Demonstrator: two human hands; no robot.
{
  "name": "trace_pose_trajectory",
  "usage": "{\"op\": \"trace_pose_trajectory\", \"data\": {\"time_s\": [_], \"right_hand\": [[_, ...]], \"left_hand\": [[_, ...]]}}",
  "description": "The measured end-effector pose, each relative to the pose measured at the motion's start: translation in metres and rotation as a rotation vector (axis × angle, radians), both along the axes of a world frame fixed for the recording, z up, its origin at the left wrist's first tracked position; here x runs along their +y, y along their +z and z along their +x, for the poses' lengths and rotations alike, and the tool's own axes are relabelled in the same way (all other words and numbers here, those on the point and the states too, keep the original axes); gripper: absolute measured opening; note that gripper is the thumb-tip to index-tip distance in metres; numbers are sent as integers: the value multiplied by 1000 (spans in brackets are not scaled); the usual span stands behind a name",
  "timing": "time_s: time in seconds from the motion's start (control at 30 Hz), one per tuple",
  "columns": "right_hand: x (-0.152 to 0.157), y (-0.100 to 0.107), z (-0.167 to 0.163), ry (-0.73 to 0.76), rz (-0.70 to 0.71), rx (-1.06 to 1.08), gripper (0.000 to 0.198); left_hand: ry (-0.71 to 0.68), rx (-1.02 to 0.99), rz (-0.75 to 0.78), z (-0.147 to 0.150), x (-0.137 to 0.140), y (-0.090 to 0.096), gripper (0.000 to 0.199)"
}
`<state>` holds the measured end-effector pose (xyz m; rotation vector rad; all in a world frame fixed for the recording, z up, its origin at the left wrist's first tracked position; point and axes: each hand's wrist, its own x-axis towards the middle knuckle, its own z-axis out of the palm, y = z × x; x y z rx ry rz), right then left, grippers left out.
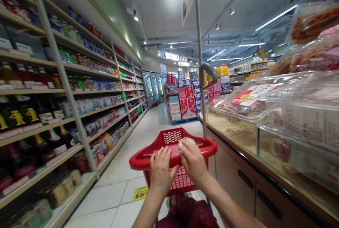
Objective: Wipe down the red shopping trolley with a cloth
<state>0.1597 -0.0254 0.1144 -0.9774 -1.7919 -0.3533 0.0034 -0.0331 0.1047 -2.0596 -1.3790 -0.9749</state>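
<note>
A red plastic shopping cart (173, 132) with a perforated basket stands right in front of me. My left hand (161, 164) is closed over the thick red rim on the near side, fingers on top and thumb to the right. Just right of it, my right hand (192, 161) also wraps over this rim. By its fingertips shows a pale, crumpled-looking piece (189, 141); its kind, and whether the fingers grip it, I cannot make out. Most of the basket's inside is hidden by the rim and hands.
Tall shelves (100, 115) of bottles and cans line the left. Along the right runs a counter (230, 147) with clear food packs (254, 95), beside a metal pole (200, 44). Stacked drink cartons (182, 97) stand ahead. A yellow floor sticker (140, 193) lies on the tiles.
</note>
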Motion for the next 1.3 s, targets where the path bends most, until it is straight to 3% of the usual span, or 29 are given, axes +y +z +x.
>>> {"op": "trace_pose_trajectory", "data": {"time_s": [0.1, 0.23, 0.3, 0.5, 0.57, 0.73, 0.8, 0.93, 1.0, 1.17, 1.3], "right_hand": [[-3, 0, -9, 66, 17, -87, 29], [5, -1, 37, -125, -104, 3, 25], [8, 0, 43, -180, -136, 66, 26], [-1, 4, -23, 89, 27, -63, 29], [-2, 2, -16, 69, 25, -76, 28], [6, -2, 34, -182, -100, 33, 28], [6, -1, 24, -163, -93, 46, 30], [1, 2, -9, 27, 3, -70, 32], [2, 1, 0, 10, -28, -82, 30], [9, 2, 39, -217, -171, 43, 29], [5, 7, 0, -32, -65, -27, 29]], "left_hand": [[-9, 8, 1, -2, 1, 0, 44], [-17, -1, -2, -5, 0, 1, 43], [-10, -9, -3, -4, -1, 1, 44], [-2, -8, 12, -2, 0, -1, 43], [-3, 0, 10, -3, -1, -1, 43], [-2, -11, -5, -3, -2, 0, 43], [5, -12, 0, -1, -3, 0, 43], [15, 2, 8, 1, -1, 0, 44], [12, 10, 10, -1, -1, 0, 44], [18, 4, 7, -1, -2, 1, 44], [33, 11, 0, 2, -3, 1, 44]]}}
